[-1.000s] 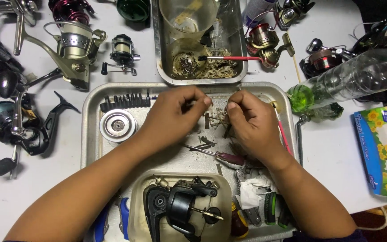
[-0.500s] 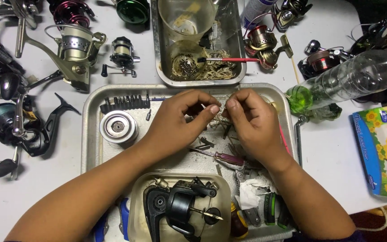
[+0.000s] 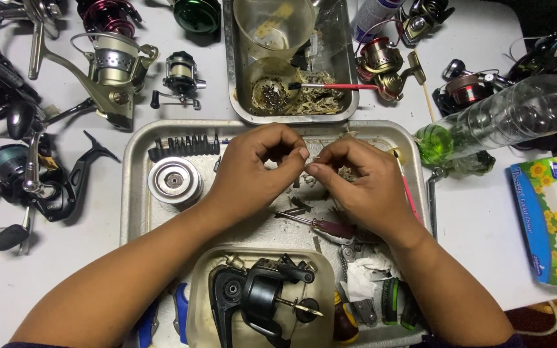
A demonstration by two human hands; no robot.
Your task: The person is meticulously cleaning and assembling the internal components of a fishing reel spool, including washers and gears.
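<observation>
Tissue pack (image 3: 554,216): flat soft packet at the table's right edge, blue border, yellow cartoon figure and flowers, lettering present.
Plastic bottle (image 3: 504,116): clear, lying on its side, green-tinted liquid at the base end.

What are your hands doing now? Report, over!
Left hand and right hand pinching a tiny part between them, over the metal tray. Screwdriver lies just below. Nothing blocking.

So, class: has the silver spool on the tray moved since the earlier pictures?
No. The silver spool sits in the same spot as before, just below the row of bits near the metal tray's left wall. Both hands work beside it.
</observation>
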